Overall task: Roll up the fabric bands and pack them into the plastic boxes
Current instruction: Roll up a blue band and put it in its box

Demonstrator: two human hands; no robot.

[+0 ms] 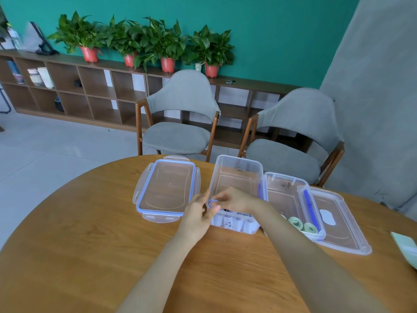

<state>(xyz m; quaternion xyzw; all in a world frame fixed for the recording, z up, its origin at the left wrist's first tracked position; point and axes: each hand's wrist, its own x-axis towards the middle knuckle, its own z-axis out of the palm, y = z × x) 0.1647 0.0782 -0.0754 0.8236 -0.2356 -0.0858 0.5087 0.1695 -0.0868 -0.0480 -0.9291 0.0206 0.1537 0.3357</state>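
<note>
Both hands meet at the near left corner of the middle clear plastic box (pixel 237 175). My left hand (pixel 198 215) and my right hand (pixel 234 198) pinch a small blue rolled fabric band (pixel 212 202) together just above the box rim. Several white rolls (pixel 234 222) stand along the box's near wall. A second clear box (pixel 286 195) to the right holds pale green rolls (pixel 302 225) and a blue strip (pixel 310 205).
A blue-sealed lid (pixel 167 188) lies left of the boxes on the round wooden table (pixel 90 245). Another clear lid (pixel 340 224) lies at the right, and a pale green sheet (pixel 406 245) at the table's right edge. Two grey chairs (pixel 180 118) stand behind.
</note>
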